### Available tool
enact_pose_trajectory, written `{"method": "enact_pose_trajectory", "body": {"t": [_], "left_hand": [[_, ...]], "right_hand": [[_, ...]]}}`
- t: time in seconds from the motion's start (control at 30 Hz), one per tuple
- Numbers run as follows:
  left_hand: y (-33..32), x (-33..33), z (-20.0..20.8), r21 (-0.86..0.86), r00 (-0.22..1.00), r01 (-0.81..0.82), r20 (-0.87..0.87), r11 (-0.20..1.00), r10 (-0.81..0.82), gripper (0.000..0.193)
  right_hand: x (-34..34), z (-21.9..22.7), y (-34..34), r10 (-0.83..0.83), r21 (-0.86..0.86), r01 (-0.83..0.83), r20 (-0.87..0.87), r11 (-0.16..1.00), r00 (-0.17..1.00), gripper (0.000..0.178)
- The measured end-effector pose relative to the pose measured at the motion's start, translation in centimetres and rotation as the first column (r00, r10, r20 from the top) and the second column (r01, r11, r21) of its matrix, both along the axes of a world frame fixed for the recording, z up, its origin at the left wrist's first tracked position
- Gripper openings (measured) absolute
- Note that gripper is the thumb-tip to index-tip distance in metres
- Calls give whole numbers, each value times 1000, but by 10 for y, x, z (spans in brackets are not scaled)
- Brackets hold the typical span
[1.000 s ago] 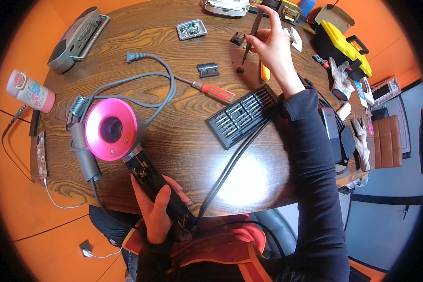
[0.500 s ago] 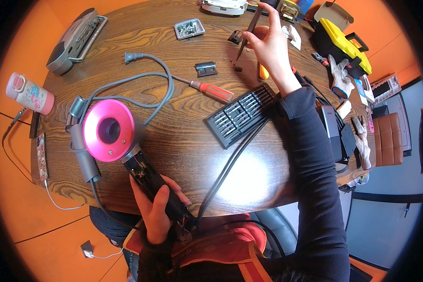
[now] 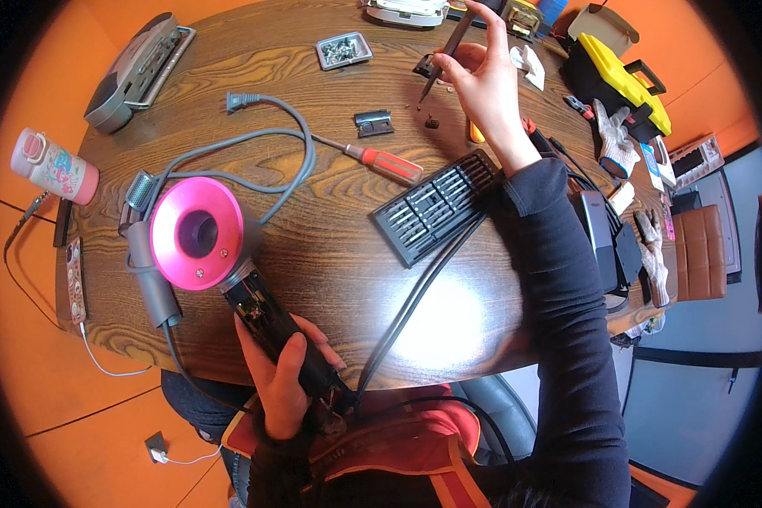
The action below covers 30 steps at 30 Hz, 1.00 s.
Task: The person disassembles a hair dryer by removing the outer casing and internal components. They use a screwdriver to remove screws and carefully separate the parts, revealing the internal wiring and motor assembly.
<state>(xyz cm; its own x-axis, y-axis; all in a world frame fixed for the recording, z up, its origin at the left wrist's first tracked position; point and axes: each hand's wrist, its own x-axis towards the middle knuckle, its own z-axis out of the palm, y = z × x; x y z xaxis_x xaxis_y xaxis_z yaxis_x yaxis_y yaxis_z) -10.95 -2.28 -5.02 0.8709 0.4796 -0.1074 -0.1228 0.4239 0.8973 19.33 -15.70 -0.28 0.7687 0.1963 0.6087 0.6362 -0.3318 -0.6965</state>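
Note:
My left hand (image 3: 281, 385) is wrapped round the opened handle of a hair dryer (image 3: 168, 245) with a pink ring head. Inner parts and wires show along the handle, and the head tilts up to the left. At the far side of the table, my right hand (image 3: 493, 95) pinches a slim dark screwdriver (image 3: 450, 52), tip down. Its tip is just above or on the wood, among tiny loose bits, near a small dark piece (image 3: 432, 123). A small black part (image 3: 426, 65) lies behind the shaft. Below the right wrist rests a black screwdriver bit case (image 3: 423, 212).
A red-handled screwdriver (image 3: 389, 166), black cover piece (image 3: 372, 124) and tray of screws (image 3: 344, 52) lie mid-table. A grey plug cord (image 3: 289, 118) loops at left by a grey cylinder (image 3: 154, 292). A yellow-lidded toolbox (image 3: 611, 72) and gloves (image 3: 614, 140) stand right.
My right hand has shifted the screwdriver tip slightly left and away from me. The left hand and the hair dryer stay almost still.

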Motion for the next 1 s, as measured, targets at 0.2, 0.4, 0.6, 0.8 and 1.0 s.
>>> {"method": "enact_pose_trajectory", "body": {"t": [0.2, 0.4, 0.6, 0.8, 1.0], "left_hand": [[-5, 2, 1, 91, 998, -49, -23, 995, 52, 47], [-6, 3, 3, 68, 999, -47, -15, 997, 48, 50], [-6, 1, 1, 50, 999, -47, -22, 998, 48, 50], [-1, 2, -1, 20, 1000, -15, -6, 1000, 15, 55], [0, 0, -2, 21, 1000, 20, 23, 1000, -20, 54]], "right_hand": [[-1, -9, 6, 144, 83, -146, 34, 986, 989, 68], [2, -13, 5, 161, 38, -165, 94, 986, 982, 67], [6, -25, 7, 180, 37, -180, -3, 983, 984, 62], [7, -21, 7, 260, 154, -252, -30, 955, 965, 63], [5, -6, 7, 340, 183, -330, -24, 926, 940, 64]]}}
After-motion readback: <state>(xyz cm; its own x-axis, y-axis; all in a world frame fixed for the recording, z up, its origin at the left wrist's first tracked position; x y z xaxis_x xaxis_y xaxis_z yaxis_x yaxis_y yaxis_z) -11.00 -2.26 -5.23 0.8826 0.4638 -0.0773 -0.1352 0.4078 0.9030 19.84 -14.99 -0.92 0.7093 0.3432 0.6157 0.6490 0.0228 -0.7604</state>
